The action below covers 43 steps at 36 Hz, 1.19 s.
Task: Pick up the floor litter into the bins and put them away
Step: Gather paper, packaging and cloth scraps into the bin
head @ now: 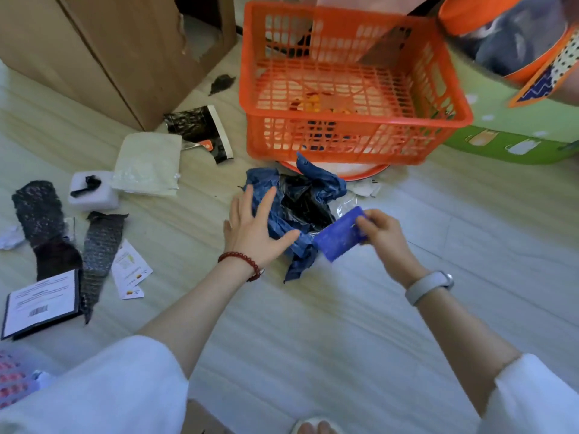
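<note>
Fingers (365, 221) of the right hand (380, 230) are pinched on a blue card (340, 238); the left hand (253, 228) is spread flat on crumpled blue plastic (297, 198) beside the orange basket (351, 89). Some litter is already binned; most remains scattered on the floor (313, 324).

One orange basket (354, 89) stands on the floor, with one cardboard box (103, 48) to its left. Left of the basket lie two dark mesh strips (40, 214) (100, 255), one white foam block (91, 191) and two small printed cards (130, 267) (133, 292). Just below the basket are one crumpled blue-and-black bag (300, 202) and one blue card (340, 234), and two hands (253, 227) (380, 230) reach there.
</note>
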Tool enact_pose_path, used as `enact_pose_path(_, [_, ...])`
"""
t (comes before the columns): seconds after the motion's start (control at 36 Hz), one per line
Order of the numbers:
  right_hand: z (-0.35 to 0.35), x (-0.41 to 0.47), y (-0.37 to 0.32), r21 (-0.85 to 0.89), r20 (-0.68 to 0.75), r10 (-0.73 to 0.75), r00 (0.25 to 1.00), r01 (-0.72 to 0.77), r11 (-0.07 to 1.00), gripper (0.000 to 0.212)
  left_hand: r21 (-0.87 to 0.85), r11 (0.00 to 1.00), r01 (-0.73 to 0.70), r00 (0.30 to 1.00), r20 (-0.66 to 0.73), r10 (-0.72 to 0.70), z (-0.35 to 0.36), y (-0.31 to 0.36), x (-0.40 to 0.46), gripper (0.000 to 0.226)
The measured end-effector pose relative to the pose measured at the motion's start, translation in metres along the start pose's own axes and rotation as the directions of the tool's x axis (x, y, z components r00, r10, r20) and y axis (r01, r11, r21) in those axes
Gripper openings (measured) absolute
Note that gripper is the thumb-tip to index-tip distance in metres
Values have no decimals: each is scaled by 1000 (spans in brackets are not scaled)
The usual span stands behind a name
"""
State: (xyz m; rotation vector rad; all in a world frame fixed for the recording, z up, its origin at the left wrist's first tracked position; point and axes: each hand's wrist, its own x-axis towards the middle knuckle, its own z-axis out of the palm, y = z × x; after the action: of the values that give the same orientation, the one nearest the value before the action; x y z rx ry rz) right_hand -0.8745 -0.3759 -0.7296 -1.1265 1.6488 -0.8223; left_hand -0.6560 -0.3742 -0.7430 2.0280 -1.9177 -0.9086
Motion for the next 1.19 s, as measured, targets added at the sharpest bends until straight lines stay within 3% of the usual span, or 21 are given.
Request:
enact_pose_path(0.11, [-30,34,7,127,-270,69,960,-35,991,25,164,986,-42,999,2,42,13,34,37,105])
enact_pose_path(0.19, [-41,48,23,23,-276,48,960,-43,999,30,330,929,-165,983,-26,184,26,52,53,114])
enact_pose_path(0.28, [-43,61,36,-245,-182,-33,983,-12,969,24,518,807,-282,957,95,273,40,54,67,113])
enact_pose_path(0.33, [-42,74,44,-406,-88,-94,992,50,913,17,567,777,-273,961,202,191,48,47,75,112])
enact_pose_path(0.42, [-35,92,50,-522,89,-150,985,174,835,16,536,823,-188,939,343,-9,57,29,75,112])
enact_pose_path(0.5, [-19,102,53,-585,216,-169,962,265,767,18,481,866,-134,904,417,-92,65,10,63,115])
enact_pose_path(0.67, [16,93,68,-729,307,-220,926,377,571,23,522,840,-148,937,346,-50,61,-10,51,102])
enact_pose_path(0.75, [22,85,73,-745,285,-246,926,375,551,24,508,847,-156,953,304,-7,59,-15,48,86])
enact_pose_path(0.86, [23,79,76,-704,266,-255,930,368,607,32,464,873,-149,963,270,21,58,-17,39,62])
enact_pose_path(1.0, [23,78,71,-580,251,-201,947,313,752,69,428,896,-116,991,111,76,59,-27,21,42])
enact_pose_path(1.11, [22,78,71,-639,295,-118,948,288,713,63,440,885,-155,988,69,139,55,-40,6,42])
enact_pose_path(1.19, [24,74,73,-633,273,-95,957,253,732,61,482,840,-249,963,34,266,49,-41,2,43])
